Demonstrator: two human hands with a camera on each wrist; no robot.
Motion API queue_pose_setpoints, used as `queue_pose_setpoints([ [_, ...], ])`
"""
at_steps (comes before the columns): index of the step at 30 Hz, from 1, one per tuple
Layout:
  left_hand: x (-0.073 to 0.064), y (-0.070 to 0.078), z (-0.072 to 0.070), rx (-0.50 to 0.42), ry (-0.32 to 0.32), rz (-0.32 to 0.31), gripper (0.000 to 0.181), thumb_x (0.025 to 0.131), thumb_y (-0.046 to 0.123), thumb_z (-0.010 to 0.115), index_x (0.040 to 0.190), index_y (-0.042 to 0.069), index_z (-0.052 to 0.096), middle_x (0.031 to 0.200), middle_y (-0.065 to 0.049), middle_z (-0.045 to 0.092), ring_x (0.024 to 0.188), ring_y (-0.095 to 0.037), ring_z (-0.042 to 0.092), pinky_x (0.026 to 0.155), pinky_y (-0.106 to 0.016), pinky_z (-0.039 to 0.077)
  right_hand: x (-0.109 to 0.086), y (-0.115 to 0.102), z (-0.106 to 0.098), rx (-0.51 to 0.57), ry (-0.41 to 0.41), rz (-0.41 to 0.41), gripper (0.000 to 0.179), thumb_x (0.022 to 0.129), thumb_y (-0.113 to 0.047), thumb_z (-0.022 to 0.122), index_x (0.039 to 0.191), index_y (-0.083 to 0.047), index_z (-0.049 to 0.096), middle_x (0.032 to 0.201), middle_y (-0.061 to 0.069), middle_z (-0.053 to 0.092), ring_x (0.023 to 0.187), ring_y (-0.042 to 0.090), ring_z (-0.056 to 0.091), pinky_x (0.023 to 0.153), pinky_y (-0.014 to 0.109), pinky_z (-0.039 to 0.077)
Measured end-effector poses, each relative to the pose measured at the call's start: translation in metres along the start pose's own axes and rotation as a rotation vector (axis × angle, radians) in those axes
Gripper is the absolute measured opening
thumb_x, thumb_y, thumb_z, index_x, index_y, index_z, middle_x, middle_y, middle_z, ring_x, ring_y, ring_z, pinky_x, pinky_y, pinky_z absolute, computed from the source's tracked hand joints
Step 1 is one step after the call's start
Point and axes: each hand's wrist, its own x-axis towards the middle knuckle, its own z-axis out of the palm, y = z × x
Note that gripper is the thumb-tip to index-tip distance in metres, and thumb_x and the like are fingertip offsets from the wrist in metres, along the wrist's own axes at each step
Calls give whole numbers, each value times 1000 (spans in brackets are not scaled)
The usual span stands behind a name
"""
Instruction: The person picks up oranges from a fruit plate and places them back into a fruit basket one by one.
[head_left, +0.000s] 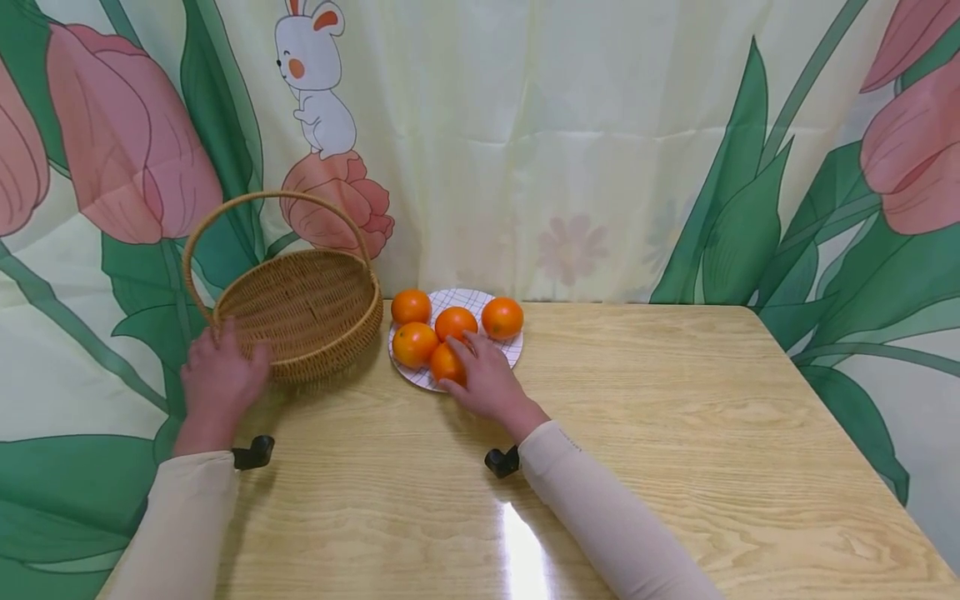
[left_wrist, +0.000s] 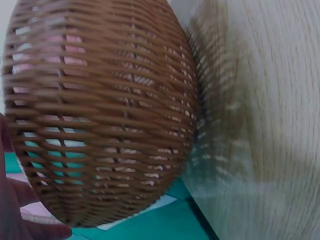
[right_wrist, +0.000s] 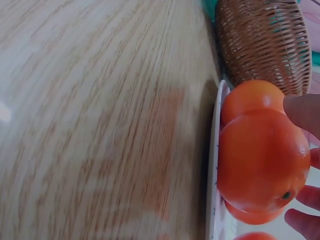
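In the head view, a brown wicker basket point(head_left: 330, 350) with a tall hooped handle point(head_left: 277, 196) stands at the back left. My left hand point(head_left: 222, 375) grips its left rim near the handle's base; the left wrist view has the woven side point(left_wrist: 110, 110) close up, fingers at the rim. Right of the basket is a round white checked plate point(head_left: 468, 297) bearing several oranges. My right hand point(head_left: 487, 375) reaches over the nearest orange point(head_left: 444, 367). From the right wrist, that orange point(right_wrist: 262, 162) sits on the plate, the spread thumb and fingertips right at its top.
Wood-grain tabletop point(head_left: 675, 417) extends toward the right and front. Behind it hangs a curtain point(head_left: 600, 167) printed with tulips and a rabbit. Black wrist-camera mounts point(head_left: 502, 461) jut from both sleeves.
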Motion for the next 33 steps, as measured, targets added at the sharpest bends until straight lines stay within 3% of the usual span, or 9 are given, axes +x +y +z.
queue_pose_setpoints([
  [7, 1, -13, -1, -20, -14, -64, 70, 90, 42, 28, 144, 1, 12, 134, -43, 20, 117, -60, 22, 85, -69, 21, 0, -4, 5, -5, -13, -19, 70, 82, -50, 56, 140, -21, 33, 143, 13, 32, 129, 31, 34, 108, 45, 27],
  [11, 2, -18, -1, -27, -1, -65, 72, 89, 43, 31, 144, 1, 12, 128, -43, 28, 111, -60, 28, 81, -68, 26, 0, -5, 9, 3, -20, -30, 70, 82, -49, 56, 141, -23, 30, 142, 12, 31, 127, 30, 37, 107, 43, 30],
  [16, 5, -17, 5, -139, -38, -47, 76, 88, 43, 35, 145, 1, 9, 129, -41, 31, 112, -57, 32, 84, -65, 31, 0, -2, 12, 41, -10, -11, 71, 81, -44, 61, 141, -23, 30, 142, 11, 30, 126, 28, 37, 105, 40, 34],
  [20, 5, -15, 12, -268, -95, -71, 79, 88, 43, 36, 146, 5, -2, 140, -38, 20, 122, -54, 26, 92, -64, 27, 0, 1, 13, 69, -11, -19, 69, 81, -40, 63, 140, -23, 30, 141, 10, 30, 125, 28, 38, 104, 39, 35],
  [25, 0, -9, 19, -405, -27, -111, 81, 86, 36, 45, 147, 11, -3, 144, -32, 14, 128, -51, 22, 98, -63, 24, 1, 3, 12, 109, -3, -17, 67, 81, -35, 64, 138, -23, 31, 140, 8, 31, 121, 27, 41, 103, 39, 36],
  [33, -11, 6, 35, -599, 97, -238, 85, 82, 27, 53, 146, 26, -4, 152, -9, 6, 136, -34, 17, 107, -53, 20, -2, 3, 11, 139, 8, -14, 67, 80, -34, 65, 138, -23, 33, 139, 8, 32, 118, 26, 45, 102, 38, 37],
])
